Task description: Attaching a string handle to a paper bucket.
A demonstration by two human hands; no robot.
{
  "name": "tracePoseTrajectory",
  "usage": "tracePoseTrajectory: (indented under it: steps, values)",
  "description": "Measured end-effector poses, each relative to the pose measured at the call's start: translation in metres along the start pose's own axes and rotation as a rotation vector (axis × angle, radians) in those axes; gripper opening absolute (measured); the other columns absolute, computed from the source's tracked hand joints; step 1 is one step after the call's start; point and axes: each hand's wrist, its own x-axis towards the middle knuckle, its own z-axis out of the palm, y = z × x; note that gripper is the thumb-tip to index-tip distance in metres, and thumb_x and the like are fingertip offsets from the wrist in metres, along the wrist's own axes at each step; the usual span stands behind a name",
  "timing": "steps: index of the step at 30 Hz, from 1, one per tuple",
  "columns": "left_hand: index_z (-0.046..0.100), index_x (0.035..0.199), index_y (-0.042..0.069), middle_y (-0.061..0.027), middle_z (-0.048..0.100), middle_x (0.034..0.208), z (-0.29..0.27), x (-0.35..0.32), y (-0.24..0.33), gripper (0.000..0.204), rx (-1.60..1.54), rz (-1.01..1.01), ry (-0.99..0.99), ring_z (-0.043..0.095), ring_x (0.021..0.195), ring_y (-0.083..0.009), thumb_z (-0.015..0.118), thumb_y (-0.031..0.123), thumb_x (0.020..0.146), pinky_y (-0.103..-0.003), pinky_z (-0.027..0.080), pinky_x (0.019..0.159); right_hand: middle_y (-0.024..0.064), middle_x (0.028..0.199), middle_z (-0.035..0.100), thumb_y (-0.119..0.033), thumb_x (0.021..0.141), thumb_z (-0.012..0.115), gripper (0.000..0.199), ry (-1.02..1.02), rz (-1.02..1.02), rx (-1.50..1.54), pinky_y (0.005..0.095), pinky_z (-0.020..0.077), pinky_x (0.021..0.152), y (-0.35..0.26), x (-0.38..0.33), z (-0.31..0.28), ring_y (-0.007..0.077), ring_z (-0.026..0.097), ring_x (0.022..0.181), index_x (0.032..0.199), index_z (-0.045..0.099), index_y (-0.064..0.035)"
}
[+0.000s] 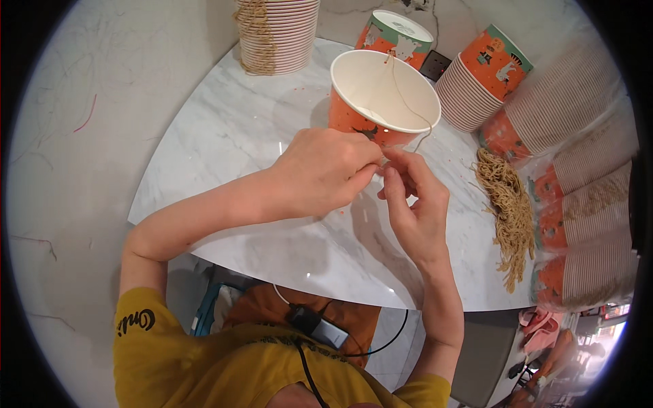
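a person in a yellow top leans over a round marble worktop (245, 129), both hands meeting at the near side of an open orange paper cup (384, 95) that stands upright near the middle of it. a thin tan string (407, 102) already runs from the far rim, down inside the cup and over the near rim to the fingers, so one end looks fixed and the near end looks unfinished; that is a judgement, since the fingers hide the spot. the left hand (323, 173) is curled, knuckles up, fingertips pressed together against the cup's lower wall, seemingly pinching the string. the right hand (415, 197) stands palm inward just beside it, thumb and forefinger pinched near the same point, the other fingers loosely bent. both forearms come in from below, wrists bent toward each other.

a loose bundle of strings (507, 211) lies to the right, untouched. stacks of cups (578, 177) lie beyond it, and a stack with strings attached (277, 34) stands at the far edge, which suggests many are done and many remain.
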Motion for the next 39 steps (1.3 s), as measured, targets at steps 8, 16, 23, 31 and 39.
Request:
tracePoseTrajectory:
  steps: [8, 16, 23, 31, 39]
  values:
    - [0.068, 0.089, 0.001, -0.0107, 0.067, 0.081, 0.001, 0.002, -0.001, 0.007, 0.132, 0.020, 0.014, 0.066, 0.071, -0.0303, 0.064, 0.005, 0.085, -0.037, 0.051, 0.061, 0.0076, 0.072, 0.063, -0.001, 0.092, 0.064, 0.012, -0.077, 0.040, 0.005, 0.0259, 0.0443, 0.056, 0.000, 0.002, -0.006, 0.0113, 0.056, 0.059, 0.104, 0.065, 0.0020]
    - [0.068, 0.100, 0.007, -0.0078, 0.063, 0.103, -0.023, 0.027, -0.012, 0.024, 0.362, 0.202, 0.442, 0.064, 0.090, -0.0264, 0.072, 0.004, 0.076, -0.036, 0.051, 0.072, -0.0050, 0.068, 0.056, -0.002, 0.095, 0.063, 0.005, 0.048, 0.190, 0.225, 0.0202, 0.0353, 0.054, 0.010, 0.009, -0.007, 0.0009, 0.043, 0.058, 0.096, 0.064, 0.0021]
    - [0.069, 0.094, 0.006, -0.0055, 0.064, 0.087, -0.009, 0.033, -0.027, 0.015, 0.282, 0.190, 0.097, 0.061, 0.090, -0.0262, 0.068, 0.005, 0.079, -0.036, 0.046, 0.079, -0.0046, 0.066, 0.057, -0.006, 0.097, 0.063, 0.008, 0.097, 0.236, 0.321, 0.0207, 0.0357, 0.053, 0.016, 0.005, 0.002, 0.0010, 0.042, 0.056, 0.094, 0.064, 0.0016]
    - [0.069, 0.094, 0.003, -0.0092, 0.066, 0.082, -0.004, 0.039, -0.006, 0.014, 0.184, 0.101, 0.030, 0.063, 0.077, -0.0277, 0.064, 0.004, 0.081, -0.038, 0.050, 0.066, 0.0006, 0.073, 0.061, -0.005, 0.094, 0.066, 0.008, 0.233, 0.085, 0.194, 0.0219, 0.0378, 0.050, 0.029, 0.006, 0.006, 0.0031, 0.047, 0.055, 0.089, 0.064, 0.0010]
    - [0.072, 0.103, 0.003, -0.0107, 0.069, 0.086, -0.002, 0.039, -0.002, 0.023, 0.139, 0.065, 0.038, 0.067, 0.076, -0.0265, 0.064, 0.002, 0.081, -0.036, 0.052, 0.063, 0.0029, 0.082, 0.062, -0.004, 0.093, 0.066, 0.007, 0.207, 0.133, 0.281, 0.0233, 0.0418, 0.051, 0.026, 0.006, 0.008, 0.0060, 0.053, 0.057, 0.089, 0.064, 0.0016]
